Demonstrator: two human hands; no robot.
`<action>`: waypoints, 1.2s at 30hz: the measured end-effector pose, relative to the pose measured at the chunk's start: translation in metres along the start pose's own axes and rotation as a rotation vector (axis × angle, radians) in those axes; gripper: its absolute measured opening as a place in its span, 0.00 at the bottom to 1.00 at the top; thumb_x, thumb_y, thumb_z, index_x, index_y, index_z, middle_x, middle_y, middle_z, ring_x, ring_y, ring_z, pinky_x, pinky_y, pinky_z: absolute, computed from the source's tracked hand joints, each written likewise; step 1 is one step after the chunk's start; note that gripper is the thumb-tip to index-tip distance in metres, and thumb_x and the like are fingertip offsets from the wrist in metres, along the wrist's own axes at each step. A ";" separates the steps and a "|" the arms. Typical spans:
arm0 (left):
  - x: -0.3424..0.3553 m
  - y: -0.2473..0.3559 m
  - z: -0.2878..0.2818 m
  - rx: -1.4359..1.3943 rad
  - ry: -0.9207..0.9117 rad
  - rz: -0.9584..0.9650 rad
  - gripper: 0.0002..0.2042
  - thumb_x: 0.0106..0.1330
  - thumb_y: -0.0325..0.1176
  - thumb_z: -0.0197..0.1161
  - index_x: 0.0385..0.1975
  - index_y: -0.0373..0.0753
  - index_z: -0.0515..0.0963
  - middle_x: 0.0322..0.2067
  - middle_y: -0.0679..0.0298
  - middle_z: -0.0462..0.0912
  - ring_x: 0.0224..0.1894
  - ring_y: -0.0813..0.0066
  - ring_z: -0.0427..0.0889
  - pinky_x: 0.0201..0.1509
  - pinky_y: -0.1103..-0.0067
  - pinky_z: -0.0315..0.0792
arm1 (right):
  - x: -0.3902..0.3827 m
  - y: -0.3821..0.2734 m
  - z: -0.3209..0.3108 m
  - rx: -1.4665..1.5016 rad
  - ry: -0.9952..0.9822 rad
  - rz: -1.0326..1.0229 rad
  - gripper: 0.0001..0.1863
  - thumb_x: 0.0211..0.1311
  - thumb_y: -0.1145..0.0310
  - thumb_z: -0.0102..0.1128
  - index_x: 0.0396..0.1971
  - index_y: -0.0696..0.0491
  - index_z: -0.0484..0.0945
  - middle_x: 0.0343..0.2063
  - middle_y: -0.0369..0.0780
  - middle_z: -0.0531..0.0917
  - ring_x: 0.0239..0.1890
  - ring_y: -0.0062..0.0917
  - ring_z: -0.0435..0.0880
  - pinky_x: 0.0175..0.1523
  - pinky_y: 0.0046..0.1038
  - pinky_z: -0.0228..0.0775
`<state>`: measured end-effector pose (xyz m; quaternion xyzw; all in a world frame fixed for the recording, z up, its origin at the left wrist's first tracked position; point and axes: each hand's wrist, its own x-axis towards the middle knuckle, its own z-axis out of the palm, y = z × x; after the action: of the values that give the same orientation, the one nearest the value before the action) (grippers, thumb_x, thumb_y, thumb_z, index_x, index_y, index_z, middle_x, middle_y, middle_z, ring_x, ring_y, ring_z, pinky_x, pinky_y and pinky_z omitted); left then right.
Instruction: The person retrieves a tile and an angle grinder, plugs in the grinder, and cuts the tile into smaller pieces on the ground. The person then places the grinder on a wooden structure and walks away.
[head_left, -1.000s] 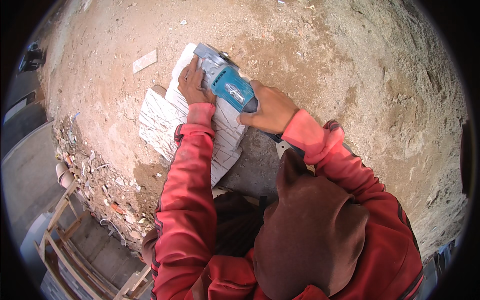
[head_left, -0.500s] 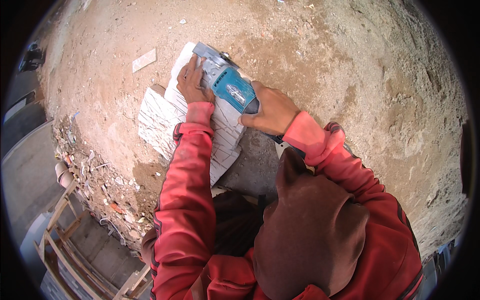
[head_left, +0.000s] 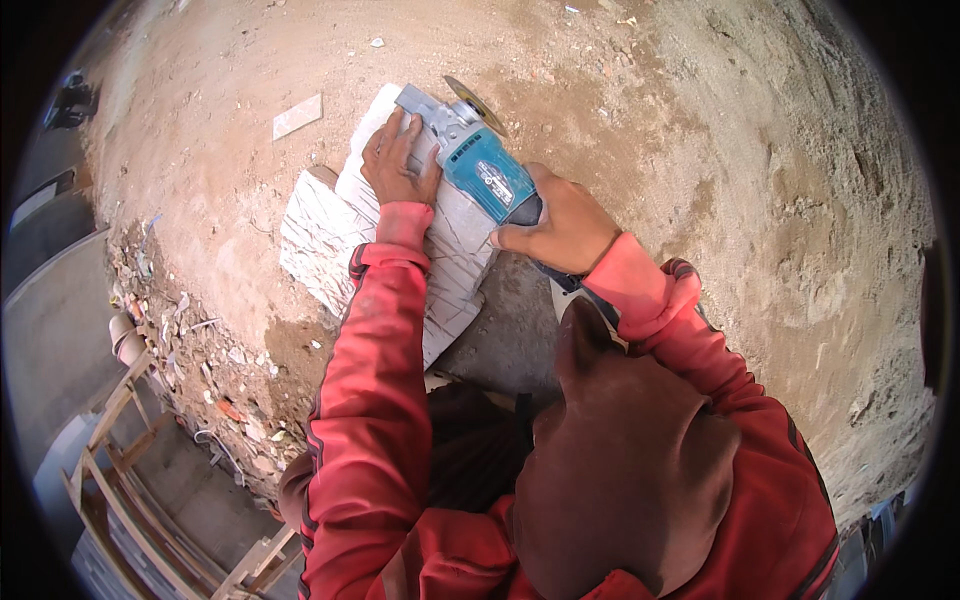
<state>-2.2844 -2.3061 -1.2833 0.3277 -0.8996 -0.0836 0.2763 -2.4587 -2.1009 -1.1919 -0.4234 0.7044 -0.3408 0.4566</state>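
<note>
My right hand [head_left: 565, 215] is wrapped round the rear of a teal angle grinder [head_left: 488, 178], whose metal head points away from me. The thin round cutting disc [head_left: 476, 105] stands out on the head's right side. My left hand [head_left: 398, 168] lies beside the head, its fingers stretched over a white slab [head_left: 455, 245] with dark scored lines. Part of that slab is hidden under the hand, sleeve and tool. Another scored white slab [head_left: 318, 240] lies partly beneath it to the left.
A small pale tile piece [head_left: 297, 117] lies on the sandy ground [head_left: 720, 130], farther off to the left. Rubble [head_left: 225, 375] runs along the left side, near a wooden frame [head_left: 130, 490]. A brown hood [head_left: 625, 460] covers part of the lower view.
The grinder has shifted slightly right and tilted, so its disc shows more of its face and stands farther from the slab. My left hand stays spread on the slab.
</note>
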 end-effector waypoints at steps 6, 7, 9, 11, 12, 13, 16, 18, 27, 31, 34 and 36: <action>0.025 0.038 -0.020 0.028 -0.030 -0.298 0.24 0.51 0.51 0.76 0.46 0.47 0.83 0.50 0.57 0.81 0.55 0.53 0.74 0.61 0.64 0.67 | -0.010 0.007 -0.033 0.198 0.201 -0.049 0.32 0.46 0.56 0.74 0.48 0.62 0.76 0.35 0.46 0.84 0.37 0.33 0.83 0.46 0.31 0.73; 0.032 0.047 -0.022 0.094 -0.054 -0.378 0.25 0.50 0.54 0.76 0.43 0.45 0.83 0.46 0.57 0.80 0.52 0.52 0.75 0.60 0.63 0.68 | -0.014 0.004 -0.038 0.225 0.219 -0.021 0.31 0.46 0.57 0.74 0.47 0.62 0.76 0.35 0.44 0.84 0.37 0.30 0.82 0.45 0.29 0.73; 0.041 0.052 -0.022 0.142 0.007 -0.317 0.25 0.51 0.54 0.75 0.45 0.45 0.82 0.49 0.54 0.79 0.54 0.50 0.74 0.61 0.63 0.68 | -0.019 -0.002 -0.042 0.291 0.246 0.029 0.28 0.47 0.60 0.74 0.45 0.61 0.77 0.33 0.40 0.84 0.35 0.24 0.80 0.44 0.26 0.72; 0.048 0.049 -0.024 0.174 -0.011 -0.147 0.25 0.55 0.51 0.72 0.52 0.48 0.80 0.58 0.54 0.74 0.62 0.51 0.69 0.64 0.62 0.66 | -0.022 0.002 -0.048 0.280 0.250 0.012 0.26 0.48 0.61 0.74 0.44 0.61 0.78 0.32 0.38 0.83 0.34 0.22 0.79 0.44 0.25 0.72; 0.049 0.034 -0.024 0.181 -0.141 0.030 0.25 0.56 0.49 0.71 0.54 0.50 0.79 0.60 0.56 0.73 0.64 0.52 0.68 0.65 0.61 0.65 | -0.022 0.003 -0.050 0.275 0.251 0.003 0.25 0.48 0.62 0.74 0.44 0.61 0.78 0.32 0.37 0.82 0.34 0.21 0.79 0.43 0.25 0.71; 0.046 0.006 -0.026 0.194 -0.277 0.207 0.25 0.57 0.48 0.70 0.55 0.51 0.79 0.61 0.58 0.72 0.66 0.54 0.66 0.66 0.60 0.63 | -0.021 0.001 -0.048 0.279 0.239 -0.008 0.25 0.48 0.61 0.74 0.43 0.61 0.78 0.30 0.36 0.81 0.33 0.21 0.78 0.43 0.25 0.71; 0.045 0.007 -0.047 0.108 -0.536 0.355 0.24 0.59 0.44 0.68 0.57 0.54 0.78 0.62 0.66 0.73 0.68 0.61 0.64 0.70 0.59 0.56 | -0.017 0.013 -0.055 0.245 0.228 0.004 0.25 0.48 0.62 0.74 0.43 0.61 0.78 0.30 0.36 0.81 0.32 0.21 0.77 0.42 0.25 0.71; 0.046 0.004 -0.060 0.061 -0.507 0.391 0.24 0.58 0.44 0.69 0.57 0.55 0.78 0.59 0.66 0.75 0.66 0.62 0.67 0.69 0.60 0.56 | -0.016 0.011 -0.052 0.266 0.216 0.007 0.26 0.48 0.62 0.74 0.43 0.61 0.78 0.30 0.37 0.81 0.32 0.21 0.77 0.42 0.25 0.71; 0.025 0.007 -0.061 0.073 -0.308 0.042 0.21 0.55 0.47 0.73 0.42 0.42 0.77 0.42 0.60 0.78 0.50 0.59 0.74 0.54 0.64 0.67 | -0.015 0.008 -0.034 0.252 0.185 0.009 0.28 0.47 0.61 0.74 0.45 0.62 0.77 0.30 0.37 0.81 0.33 0.21 0.78 0.41 0.24 0.71; 0.010 0.021 -0.049 0.072 -0.145 -0.034 0.24 0.55 0.46 0.73 0.48 0.40 0.79 0.44 0.58 0.78 0.50 0.54 0.73 0.53 0.64 0.69 | -0.011 -0.007 -0.023 0.246 0.168 0.025 0.29 0.47 0.59 0.74 0.46 0.62 0.77 0.32 0.39 0.82 0.34 0.23 0.79 0.43 0.26 0.72; 0.008 0.039 -0.042 0.103 -0.068 -0.128 0.25 0.55 0.45 0.73 0.51 0.41 0.79 0.45 0.58 0.78 0.49 0.54 0.73 0.54 0.65 0.69 | 0.003 -0.007 -0.018 0.152 0.174 -0.045 0.31 0.46 0.58 0.74 0.47 0.62 0.77 0.33 0.43 0.83 0.35 0.28 0.80 0.45 0.29 0.72; 0.007 0.051 -0.036 0.118 -0.045 -0.176 0.25 0.55 0.44 0.73 0.52 0.41 0.80 0.45 0.57 0.78 0.49 0.55 0.73 0.54 0.65 0.69 | 0.013 -0.006 -0.019 0.100 0.173 -0.086 0.33 0.46 0.57 0.73 0.49 0.63 0.75 0.36 0.49 0.84 0.40 0.37 0.83 0.49 0.34 0.73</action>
<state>-2.2965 -2.2700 -1.2331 0.4194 -0.8765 -0.0619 0.2280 -2.4781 -2.1138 -1.1844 -0.3989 0.7046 -0.4298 0.3996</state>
